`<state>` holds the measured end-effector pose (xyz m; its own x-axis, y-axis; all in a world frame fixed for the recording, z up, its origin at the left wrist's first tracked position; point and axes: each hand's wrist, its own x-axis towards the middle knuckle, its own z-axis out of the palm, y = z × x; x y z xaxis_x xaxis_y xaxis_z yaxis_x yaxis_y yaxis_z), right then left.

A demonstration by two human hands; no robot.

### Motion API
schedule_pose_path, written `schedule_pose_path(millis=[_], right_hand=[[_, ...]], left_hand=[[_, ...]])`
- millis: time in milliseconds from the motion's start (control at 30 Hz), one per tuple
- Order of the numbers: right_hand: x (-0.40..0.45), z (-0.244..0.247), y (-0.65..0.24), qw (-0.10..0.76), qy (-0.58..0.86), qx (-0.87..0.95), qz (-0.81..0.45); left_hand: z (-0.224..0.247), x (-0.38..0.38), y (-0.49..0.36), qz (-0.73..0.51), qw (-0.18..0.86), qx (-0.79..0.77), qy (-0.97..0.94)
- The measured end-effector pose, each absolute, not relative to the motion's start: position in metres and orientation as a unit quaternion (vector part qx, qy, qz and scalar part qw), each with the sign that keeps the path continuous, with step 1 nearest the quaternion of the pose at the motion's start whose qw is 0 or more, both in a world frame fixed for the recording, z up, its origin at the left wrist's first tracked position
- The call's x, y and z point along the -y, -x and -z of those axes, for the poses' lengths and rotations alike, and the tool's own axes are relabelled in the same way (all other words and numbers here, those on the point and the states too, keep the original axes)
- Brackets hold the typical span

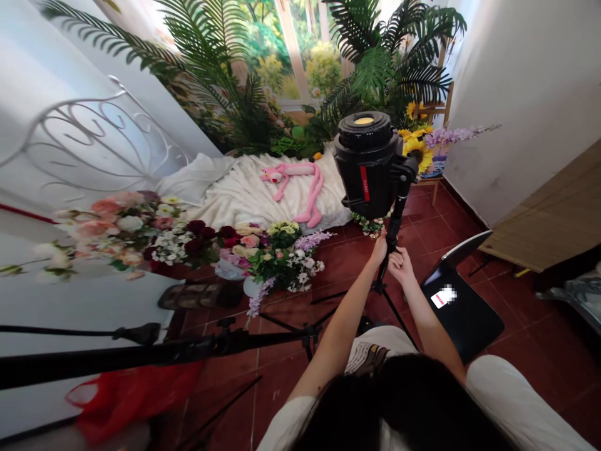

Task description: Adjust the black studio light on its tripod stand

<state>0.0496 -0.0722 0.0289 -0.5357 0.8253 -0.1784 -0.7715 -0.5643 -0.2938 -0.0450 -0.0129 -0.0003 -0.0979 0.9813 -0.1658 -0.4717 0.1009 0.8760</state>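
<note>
the left hand [379, 252] is clasped on the light stand [400, 205], just below the black studio light [359, 163]; the right hand [400, 265], fingers curled, sits at the stand, whether gripping i cannot tell. left of the light, a pink plush toy [299, 170] lies on a white blanket [235, 197].

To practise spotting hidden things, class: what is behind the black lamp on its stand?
Past the lamp show palm leaves above, a white blanket to its left and sunflowers to its right. What lies directly behind its body is covered.
</note>
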Motion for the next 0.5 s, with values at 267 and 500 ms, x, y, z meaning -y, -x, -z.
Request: schedule_pose_path(millis=[267,500], right_hand=[[0.069,-0.046,-0.1,0.366,0.569,0.679,-0.285],[0.053,-0.067,-0.085,0.531,0.488,0.641,-0.261]], left_hand=[[0.005,0.014,0.041,-0.607,0.586,-0.439,-0.31],[0.005,0.016,0.041,-0.627,0.572,-0.444,-0.289]])
